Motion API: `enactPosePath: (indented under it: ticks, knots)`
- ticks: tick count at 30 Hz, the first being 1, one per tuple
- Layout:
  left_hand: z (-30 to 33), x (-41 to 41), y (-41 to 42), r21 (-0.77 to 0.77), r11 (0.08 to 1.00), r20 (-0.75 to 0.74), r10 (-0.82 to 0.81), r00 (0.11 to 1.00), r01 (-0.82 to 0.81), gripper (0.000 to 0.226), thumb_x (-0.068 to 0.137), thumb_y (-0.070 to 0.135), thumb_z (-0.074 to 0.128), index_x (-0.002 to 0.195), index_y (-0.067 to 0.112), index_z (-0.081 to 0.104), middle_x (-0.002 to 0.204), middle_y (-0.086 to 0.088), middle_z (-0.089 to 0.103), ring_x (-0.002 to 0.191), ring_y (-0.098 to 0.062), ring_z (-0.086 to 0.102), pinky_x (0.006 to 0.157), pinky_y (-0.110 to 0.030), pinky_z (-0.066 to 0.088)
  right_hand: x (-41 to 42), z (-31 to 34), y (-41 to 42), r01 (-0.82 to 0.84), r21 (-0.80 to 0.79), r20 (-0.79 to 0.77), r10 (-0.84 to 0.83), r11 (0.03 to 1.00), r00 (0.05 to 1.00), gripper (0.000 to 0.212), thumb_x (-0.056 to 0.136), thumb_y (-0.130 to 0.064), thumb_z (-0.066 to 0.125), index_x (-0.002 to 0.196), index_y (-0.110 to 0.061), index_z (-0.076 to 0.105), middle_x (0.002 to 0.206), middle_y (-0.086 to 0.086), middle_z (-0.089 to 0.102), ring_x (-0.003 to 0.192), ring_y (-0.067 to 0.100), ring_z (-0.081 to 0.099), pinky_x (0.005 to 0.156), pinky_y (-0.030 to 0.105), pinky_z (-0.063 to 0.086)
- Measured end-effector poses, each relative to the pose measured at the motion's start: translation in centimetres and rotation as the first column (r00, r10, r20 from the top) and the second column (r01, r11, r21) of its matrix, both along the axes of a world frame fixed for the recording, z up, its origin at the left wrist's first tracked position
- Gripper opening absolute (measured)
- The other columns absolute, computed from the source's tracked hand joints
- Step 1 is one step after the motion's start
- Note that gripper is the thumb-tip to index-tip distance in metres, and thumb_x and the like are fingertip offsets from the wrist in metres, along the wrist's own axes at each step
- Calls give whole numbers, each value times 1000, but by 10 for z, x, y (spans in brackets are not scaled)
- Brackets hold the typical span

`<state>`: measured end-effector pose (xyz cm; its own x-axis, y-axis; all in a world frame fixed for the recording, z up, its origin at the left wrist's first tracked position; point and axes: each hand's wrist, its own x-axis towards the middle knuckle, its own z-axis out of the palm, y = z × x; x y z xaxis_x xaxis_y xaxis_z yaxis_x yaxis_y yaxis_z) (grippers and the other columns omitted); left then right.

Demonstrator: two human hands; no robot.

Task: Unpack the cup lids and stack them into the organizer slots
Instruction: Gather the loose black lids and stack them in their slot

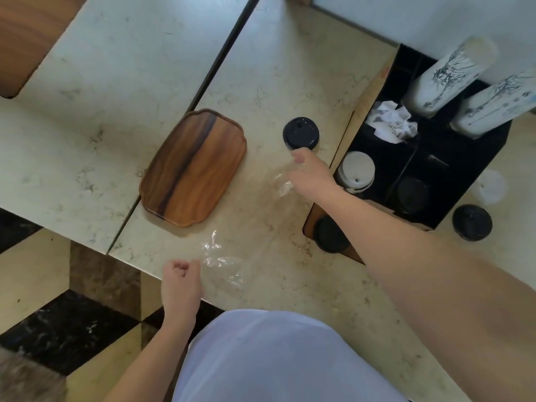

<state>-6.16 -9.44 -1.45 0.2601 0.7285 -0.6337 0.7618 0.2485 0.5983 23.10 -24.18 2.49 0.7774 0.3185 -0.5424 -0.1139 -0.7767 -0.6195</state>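
A clear plastic bag (246, 227) lies stretched across the marble counter between my two hands. My left hand (180, 281) is a fist at the counter's near edge, closed on the bag's lower end. My right hand (309, 177) grips the bag's upper end, just below a stack of black cup lids (301, 133) that stands on the counter. To the right is the black organizer (475, 169). Its slots hold a stack of white lids (357, 171) and a stack of black lids (412, 195).
A wooden tray (194, 166) lies left of the bag. The organizer also holds crumpled paper (391, 123) and two tilted stacks of paper cups (452, 76). More black lids (330, 235) sit by its near corner, and another black stack (472, 222) and clear lids (490, 188) on its right.
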Motion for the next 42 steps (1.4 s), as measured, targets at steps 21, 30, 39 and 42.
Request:
enactPosePath:
  ticks: [21, 30, 39, 42]
  knots:
    - [12, 337, -47, 493, 285, -254, -857, 449, 822, 61, 84, 34, 73, 136, 12, 50, 132, -16, 48, 122, -37, 44, 96, -45, 46, -115, -25, -147, 318, -15, 134, -313, 948, 940, 25, 91, -17, 67, 116, -19, 63, 110, -5, 60, 77, 7, 59, 79, 29, 55]
    - [2, 366, -54, 446, 151, -437, -823, 362, 882, 82, 76, 48, 83, 136, 7, 47, 130, -17, 53, 121, -38, 47, 92, -48, 47, -106, -39, -158, 239, -118, 158, -219, 964, 963, 55, 84, -40, 75, 130, -25, 47, 129, -7, 43, 98, 13, 58, 71, 31, 52]
    - [65, 333, -61, 442, 631, 46, -726, 686, 638, 86, 72, 43, 83, 143, 16, 43, 136, -6, 35, 104, -19, 52, 81, -17, 43, -98, -44, -159, 83, -253, 143, -48, 964, 989, 89, 79, -54, 75, 150, -22, 31, 143, -1, 33, 105, 23, 63, 74, 35, 57]
    - [86, 279, -74, 411, 654, 120, -730, 673, 635, 86, 70, 48, 83, 143, 27, 43, 132, 2, 36, 98, -7, 50, 70, -3, 35, -100, -45, -157, 17, -305, 136, 26, 952, 990, 95, 75, -57, 76, 149, -21, 30, 145, 1, 28, 105, 24, 63, 72, 37, 57]
